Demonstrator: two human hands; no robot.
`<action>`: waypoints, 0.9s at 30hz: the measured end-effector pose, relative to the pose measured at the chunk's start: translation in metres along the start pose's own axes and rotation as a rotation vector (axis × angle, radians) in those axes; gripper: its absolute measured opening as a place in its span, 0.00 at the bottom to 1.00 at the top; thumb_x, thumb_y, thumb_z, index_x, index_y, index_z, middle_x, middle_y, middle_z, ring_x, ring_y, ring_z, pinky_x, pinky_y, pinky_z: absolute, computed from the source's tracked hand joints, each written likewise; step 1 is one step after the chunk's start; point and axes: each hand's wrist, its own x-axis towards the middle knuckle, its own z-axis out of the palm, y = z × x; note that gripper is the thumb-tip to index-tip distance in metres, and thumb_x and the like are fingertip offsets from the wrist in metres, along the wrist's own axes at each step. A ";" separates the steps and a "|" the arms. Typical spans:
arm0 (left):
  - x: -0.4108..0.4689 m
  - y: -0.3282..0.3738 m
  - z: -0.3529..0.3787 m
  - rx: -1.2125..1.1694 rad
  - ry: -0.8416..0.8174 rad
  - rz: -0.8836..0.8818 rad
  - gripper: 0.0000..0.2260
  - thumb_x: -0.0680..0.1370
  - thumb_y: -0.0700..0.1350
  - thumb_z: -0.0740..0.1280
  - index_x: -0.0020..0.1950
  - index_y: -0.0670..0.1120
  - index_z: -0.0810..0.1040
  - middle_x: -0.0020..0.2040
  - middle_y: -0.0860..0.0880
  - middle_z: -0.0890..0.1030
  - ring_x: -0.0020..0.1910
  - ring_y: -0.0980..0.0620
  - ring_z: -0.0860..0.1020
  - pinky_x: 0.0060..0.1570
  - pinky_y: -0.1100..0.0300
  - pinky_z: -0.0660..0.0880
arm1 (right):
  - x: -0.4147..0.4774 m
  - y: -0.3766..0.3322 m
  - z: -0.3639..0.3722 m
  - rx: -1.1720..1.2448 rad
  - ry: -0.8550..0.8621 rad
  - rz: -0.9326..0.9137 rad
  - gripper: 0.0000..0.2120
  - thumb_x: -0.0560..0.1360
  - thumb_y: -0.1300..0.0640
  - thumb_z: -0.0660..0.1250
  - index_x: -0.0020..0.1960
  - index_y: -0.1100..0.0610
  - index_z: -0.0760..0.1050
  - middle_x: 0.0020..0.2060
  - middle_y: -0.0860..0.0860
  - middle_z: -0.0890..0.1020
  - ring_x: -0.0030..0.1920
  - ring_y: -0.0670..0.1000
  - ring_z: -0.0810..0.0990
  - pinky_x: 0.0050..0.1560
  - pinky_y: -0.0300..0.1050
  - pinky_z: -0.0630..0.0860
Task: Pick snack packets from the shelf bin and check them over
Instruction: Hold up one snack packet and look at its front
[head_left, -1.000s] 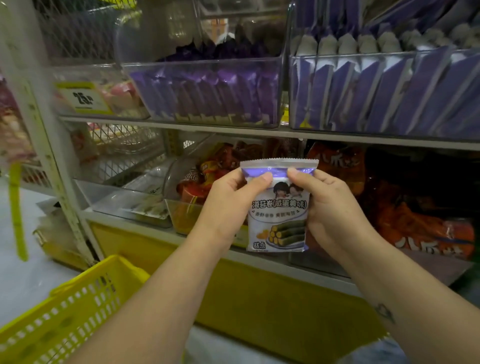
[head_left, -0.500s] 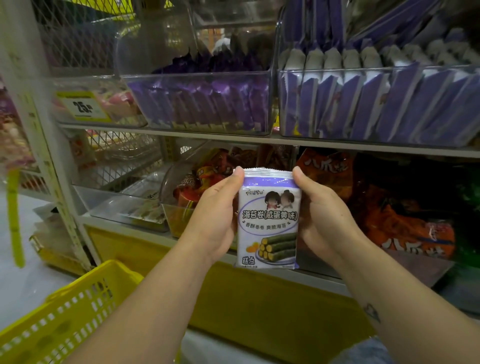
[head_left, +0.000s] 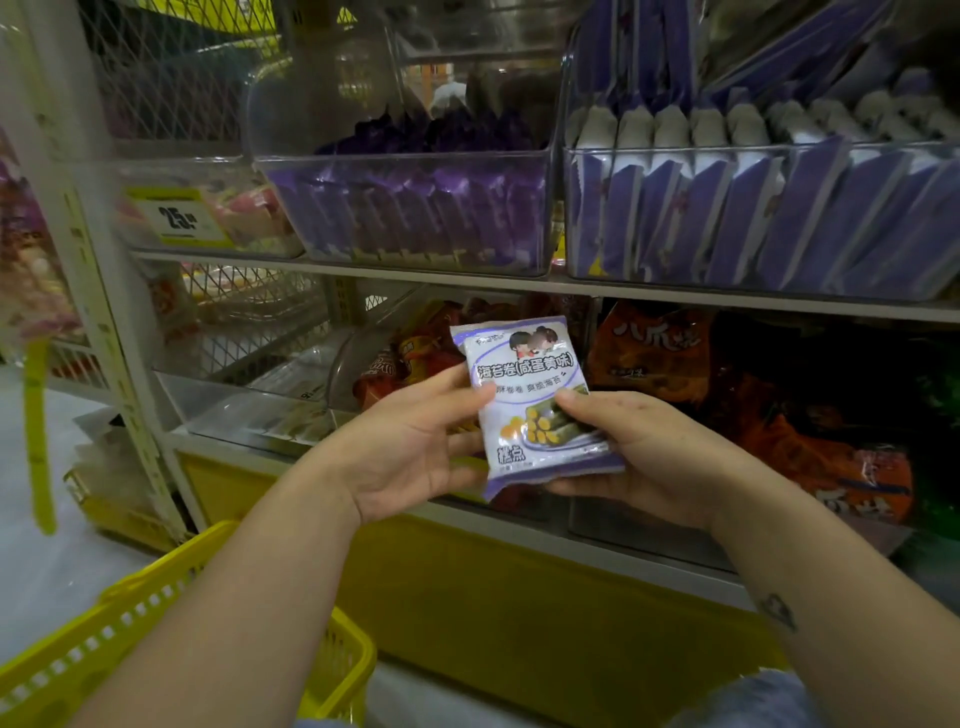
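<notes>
A white and purple snack packet (head_left: 524, 395) with cartoon figures and seaweed rolls printed on it is held in front of the lower shelf, tilted with its top leaning left. My left hand (head_left: 410, 447) holds its left edge, thumb on the front. My right hand (head_left: 644, 447) holds its lower right part, thumb across the front and fingers behind. Above, a clear shelf bin (head_left: 415, 208) holds several dark purple packets, and a second clear bin (head_left: 753, 218) to its right holds several upright white and purple packets.
Orange and red snack bags (head_left: 810, 415) fill the lower shelf behind my hands. A yellow shopping basket (head_left: 130, 639) sits at the lower left under my left forearm. A yellow price tag (head_left: 176, 218) hangs at the upper left. The shelf base (head_left: 519, 587) is yellow.
The packet has come down and tilted from upright to leaning left. My hands slid from its top corners to its sides and lower part, and the front now faces up more.
</notes>
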 end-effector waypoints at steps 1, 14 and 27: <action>-0.001 -0.001 -0.001 0.005 -0.027 -0.004 0.18 0.73 0.45 0.70 0.63 0.51 0.78 0.57 0.44 0.83 0.50 0.48 0.84 0.43 0.54 0.82 | 0.001 0.000 -0.001 0.018 0.015 0.002 0.15 0.78 0.52 0.63 0.46 0.60 0.84 0.46 0.59 0.86 0.42 0.54 0.86 0.36 0.44 0.82; 0.004 -0.008 0.008 0.124 0.156 0.184 0.23 0.77 0.38 0.66 0.68 0.57 0.68 0.61 0.47 0.81 0.52 0.50 0.84 0.43 0.53 0.81 | 0.004 0.003 0.001 -0.044 0.039 -0.118 0.19 0.71 0.45 0.66 0.52 0.59 0.81 0.45 0.56 0.86 0.38 0.50 0.85 0.33 0.39 0.79; 0.003 -0.013 0.023 -0.087 -0.004 0.082 0.31 0.73 0.49 0.67 0.76 0.51 0.65 0.56 0.46 0.82 0.50 0.49 0.82 0.46 0.53 0.78 | 0.010 0.010 0.013 -0.193 0.150 -0.275 0.11 0.79 0.55 0.64 0.59 0.46 0.77 0.53 0.46 0.83 0.52 0.43 0.82 0.48 0.40 0.79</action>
